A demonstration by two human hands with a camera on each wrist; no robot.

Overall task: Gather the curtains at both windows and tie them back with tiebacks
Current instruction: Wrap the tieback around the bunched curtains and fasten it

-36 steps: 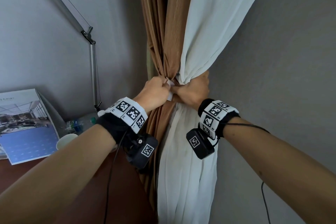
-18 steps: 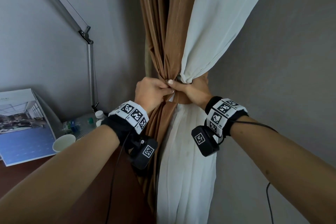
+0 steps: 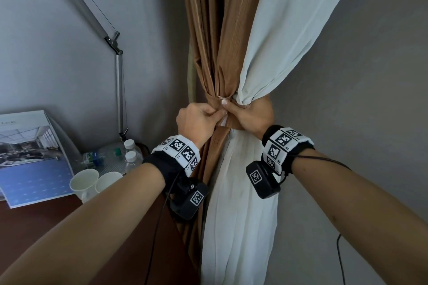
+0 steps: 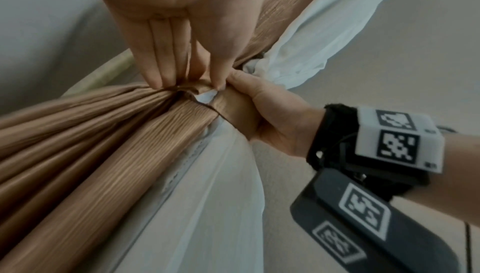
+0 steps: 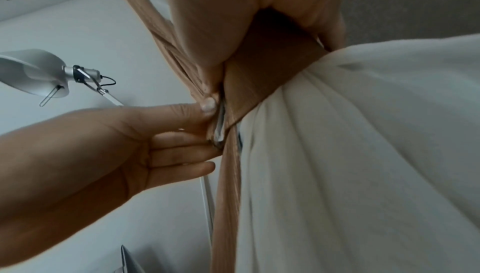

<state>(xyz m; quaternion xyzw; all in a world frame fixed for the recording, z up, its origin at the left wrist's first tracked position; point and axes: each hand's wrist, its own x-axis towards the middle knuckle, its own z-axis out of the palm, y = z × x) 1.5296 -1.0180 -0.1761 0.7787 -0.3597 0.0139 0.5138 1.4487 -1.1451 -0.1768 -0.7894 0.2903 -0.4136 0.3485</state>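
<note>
Listing from nine o'clock in the head view: booklet [image 3: 32, 157] propped on the desk [image 3: 34, 227]; lamp arm [image 3: 119, 81] above; two paper cups [image 3: 85, 181], contents not visible; capped water bottles [image 3: 130, 157] behind them. At centre, your left hand [image 3: 196, 120] pinches the free end of the tieback [image 3: 231, 122] with curled fingers, thumb to forefinger. Brown curtain [image 3: 217, 30] and white sheer [image 3: 289, 18] are gathered together at the band. At three o'clock, your right hand [image 3: 252, 114] wraps the bundle and clamps the band against it. To finish well, I'd judge you should keep the right-hand squeeze firm, draw the left end snug, and press the white fastening patch [image 4: 207, 95] flat before letting go, or the folds may slip.
</note>
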